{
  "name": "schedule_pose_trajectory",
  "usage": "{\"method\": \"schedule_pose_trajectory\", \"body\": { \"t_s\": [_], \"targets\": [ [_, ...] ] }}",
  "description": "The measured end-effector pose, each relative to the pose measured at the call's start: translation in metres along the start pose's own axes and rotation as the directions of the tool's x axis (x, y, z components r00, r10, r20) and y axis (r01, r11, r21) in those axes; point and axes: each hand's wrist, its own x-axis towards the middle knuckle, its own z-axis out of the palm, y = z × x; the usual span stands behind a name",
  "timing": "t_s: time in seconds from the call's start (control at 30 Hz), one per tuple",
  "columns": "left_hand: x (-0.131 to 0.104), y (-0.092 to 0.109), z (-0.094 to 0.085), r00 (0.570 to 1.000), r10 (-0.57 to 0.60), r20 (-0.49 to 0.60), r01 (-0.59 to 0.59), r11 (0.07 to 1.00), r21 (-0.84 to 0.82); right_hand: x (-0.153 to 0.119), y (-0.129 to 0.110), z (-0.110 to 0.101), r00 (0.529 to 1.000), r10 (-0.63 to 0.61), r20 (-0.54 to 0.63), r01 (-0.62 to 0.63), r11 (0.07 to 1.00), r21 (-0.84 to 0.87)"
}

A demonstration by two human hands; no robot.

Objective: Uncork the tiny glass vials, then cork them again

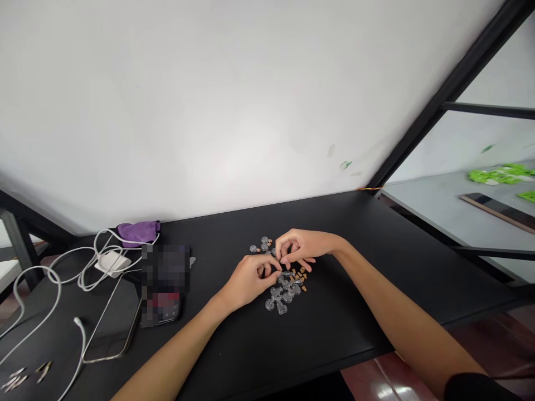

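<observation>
On the black table, my left hand (253, 278) and my right hand (301, 248) meet with their fingertips almost touching. Both hands have thumb and index finger pinched, but whatever lies between them is too small to name. Just below the fingertips lies a pile of small clear bottles (286, 297). Small cork stoppers (304, 288) are scattered at the right of this pile, partly under my right hand. Behind my hands sit several clear bottles with corks (264, 246) in their necks.
At the left are a white cable (54, 278) with a white charger (112, 263), a purple cloth (137, 233), a phone (112, 320) and a dark blurred object (165, 273). Small metal pieces (15, 380) lie lower left. Green items (504, 174) rest on a grey surface at the right.
</observation>
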Motion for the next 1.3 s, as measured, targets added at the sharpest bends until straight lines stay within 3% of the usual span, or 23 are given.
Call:
{"method": "schedule_pose_trajectory", "body": {
  "t_s": [0.57,0.83,1.0,1.3],
  "targets": [
    [-0.002,-0.001,-0.009,0.992,0.100,0.080,-0.106,0.992,0.070,0.005,0.000,0.004,0.986,-0.052,-0.160,0.042,0.997,-0.065],
    [-0.002,-0.002,-0.009,0.990,0.082,0.114,-0.097,0.986,0.133,0.002,-0.002,0.001,0.979,-0.070,-0.190,0.057,0.996,-0.071],
    [-0.003,-0.002,-0.008,0.994,0.084,0.064,-0.093,0.986,0.139,-0.004,-0.002,-0.002,0.988,-0.063,-0.142,0.054,0.996,-0.067],
    [-0.004,-0.004,-0.006,0.989,0.139,0.043,-0.143,0.981,0.127,-0.027,-0.004,-0.015,0.995,0.089,0.033,-0.085,0.990,-0.114]
  ]
}}
